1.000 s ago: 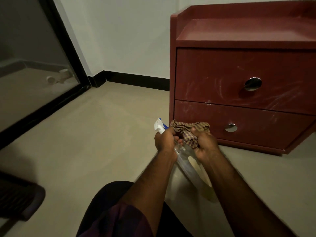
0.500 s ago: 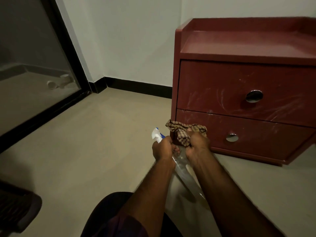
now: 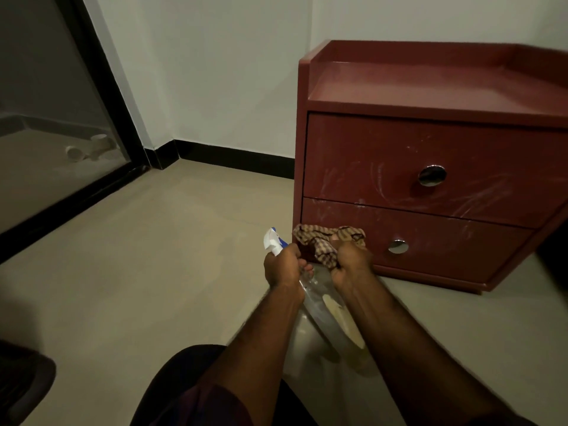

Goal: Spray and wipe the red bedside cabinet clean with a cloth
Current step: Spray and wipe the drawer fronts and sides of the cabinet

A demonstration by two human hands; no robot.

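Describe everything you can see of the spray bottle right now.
The bottle has a clear plastic body with a pale label and a white and blue trigger head. It is tilted, head up and away from the person, body running back between the forearms. The left hand grips its neck. The right hand, gripping the cloth, is close beside it; contact cannot be told.

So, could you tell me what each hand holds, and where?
Left hand: clear plastic spray bottle, by its neck. Right hand: checked brown cloth, bunched up.
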